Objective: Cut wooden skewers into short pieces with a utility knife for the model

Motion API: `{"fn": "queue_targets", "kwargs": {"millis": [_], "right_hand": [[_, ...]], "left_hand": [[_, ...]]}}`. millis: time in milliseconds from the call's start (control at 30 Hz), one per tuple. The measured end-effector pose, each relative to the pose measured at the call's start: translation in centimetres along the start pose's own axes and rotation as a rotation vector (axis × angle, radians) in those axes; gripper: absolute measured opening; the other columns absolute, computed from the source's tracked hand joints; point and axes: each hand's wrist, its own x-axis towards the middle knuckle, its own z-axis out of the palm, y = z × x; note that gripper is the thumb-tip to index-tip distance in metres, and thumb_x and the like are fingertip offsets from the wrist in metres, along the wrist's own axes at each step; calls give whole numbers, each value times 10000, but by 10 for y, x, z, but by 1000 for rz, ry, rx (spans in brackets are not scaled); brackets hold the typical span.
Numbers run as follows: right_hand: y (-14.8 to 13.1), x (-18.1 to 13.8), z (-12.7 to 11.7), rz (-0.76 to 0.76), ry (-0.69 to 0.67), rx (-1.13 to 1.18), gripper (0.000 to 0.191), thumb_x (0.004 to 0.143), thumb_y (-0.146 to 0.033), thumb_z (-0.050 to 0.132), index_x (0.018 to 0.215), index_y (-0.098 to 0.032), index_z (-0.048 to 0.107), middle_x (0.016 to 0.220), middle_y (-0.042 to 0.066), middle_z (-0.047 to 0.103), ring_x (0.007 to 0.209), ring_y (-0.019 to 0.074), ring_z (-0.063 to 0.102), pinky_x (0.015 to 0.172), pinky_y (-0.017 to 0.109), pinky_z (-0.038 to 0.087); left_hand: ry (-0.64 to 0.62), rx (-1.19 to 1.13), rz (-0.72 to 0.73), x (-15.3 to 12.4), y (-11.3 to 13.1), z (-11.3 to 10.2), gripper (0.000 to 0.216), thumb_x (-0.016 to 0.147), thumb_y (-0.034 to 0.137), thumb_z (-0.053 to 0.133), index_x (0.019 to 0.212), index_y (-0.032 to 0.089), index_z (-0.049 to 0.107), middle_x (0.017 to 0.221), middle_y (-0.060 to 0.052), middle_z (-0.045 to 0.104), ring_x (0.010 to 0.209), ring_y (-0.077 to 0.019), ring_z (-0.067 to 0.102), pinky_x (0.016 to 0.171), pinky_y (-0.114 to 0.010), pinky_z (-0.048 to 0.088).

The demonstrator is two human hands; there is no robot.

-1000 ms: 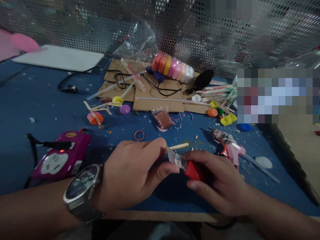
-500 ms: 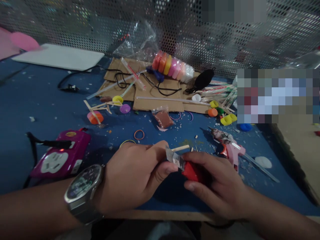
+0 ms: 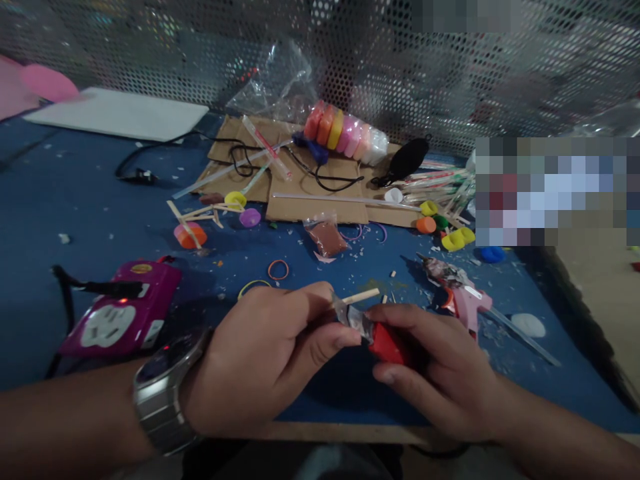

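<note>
A small packet of red modelling clay (image 3: pixel 389 343) is between my hands, close over the table's front edge. My right hand (image 3: pixel 440 370) is closed around the red part from the right, thumb below and fingers above. My left hand (image 3: pixel 273 353), with a metal watch (image 3: pixel 170 393) on its wrist, pinches the packet's clear plastic end (image 3: pixel 353 318) between thumb and fingers. Just beyond the packet a short wooden stick (image 3: pixel 363 296) shows; whether it is touched I cannot tell. A packet of brown clay (image 3: pixel 327 239) lies further back on the table.
To the left stands a purple power strip (image 3: pixel 133 310) with a plugged-in cable. A pink glue gun (image 3: pixel 467 300) with a clear glue stick lies to the right. Cardboard pieces (image 3: pixel 310 193), straws, a bag of coloured clay (image 3: pixel 345 133) and a wire mesh (image 3: pixel 190 60) are behind.
The red clay packet and my right hand have shifted slightly right. My left hand has turned a little at the wrist, still pinching the plastic. Things on the table stay put.
</note>
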Motion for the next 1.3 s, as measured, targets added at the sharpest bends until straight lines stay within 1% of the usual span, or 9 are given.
{"fn": "queue_targets", "kwargs": {"millis": [100,167,367,533,667,800,900,1067,1300], "right_hand": [[0,1,-1,10,4,-2,273,1105,-387,644,1319,-247,549,976,0,792,736,114,747,685,163,588],[0,1,-1,17,4,0,277,1097,-383,658,1314,-250,551,987,-3,791,752,111,750,708,159,592],[-1,-1,-3,30,-9,11,299,1094,-395,665,1332,-255,548,1006,-13,794,762,101,750,715,145,587],[-2,0,-3,35,-10,4,295,1100,-391,656,1339,-260,542,1034,-17,800,790,95,762,740,136,587],[-2,-1,-3,32,4,-1,294,1097,-391,663,1334,-260,548,1030,-15,805,796,98,767,750,139,592],[-2,0,-4,45,2,-1,317,1084,-377,686,1349,-260,557,1068,-3,809,851,113,780,792,153,604],[-1,1,-4,49,6,2,316,1079,-370,695,1344,-261,563,1052,-3,808,830,114,775,778,157,605],[-1,-1,-4,54,10,-5,332,1064,-370,713,1343,-254,578,1050,13,809,834,135,777,772,181,612],[0,0,-4,56,18,-15,347,1061,-379,719,1352,-254,579,1044,2,809,833,120,777,774,163,607]], "left_hand": [[14,-14,-8,1,0,0,470,1153,465,480,768,212,575,625,71,586,517,-104,505,560,-283,328],[16,-21,-10,2,1,0,463,1151,464,487,774,212,580,631,70,595,521,-102,507,556,-282,329],[32,-69,-14,2,2,-1,459,1143,449,516,751,213,556,603,73,552,503,-93,460,522,-278,306],[19,-92,-44,2,1,-1,432,1138,437,535,774,212,588,612,77,562,528,-89,497,553,-272,347],[16,-92,-71,1,1,0,447,1138,446,535,762,209,584,615,81,547,533,-82,495,544,-263,349],[4,-77,-95,1,2,-1,469,1140,484,518,771,208,604,627,76,565,554,-90,518,571,-277,363],[-15,-75,-127,1,2,-2,487,1140,514,504,773,211,609,624,72,574,553,-97,522,580,-291,365],[-32,-130,-185,1,1,-2,472,1123,544,515,803,220,639,650,55,630,576,-116,556,569,-298,377],[-43,-165,-225,1,0,-3,478,1100,579,535,795,226,640,671,37,646,598,-132,558,567,-294,392]]}}
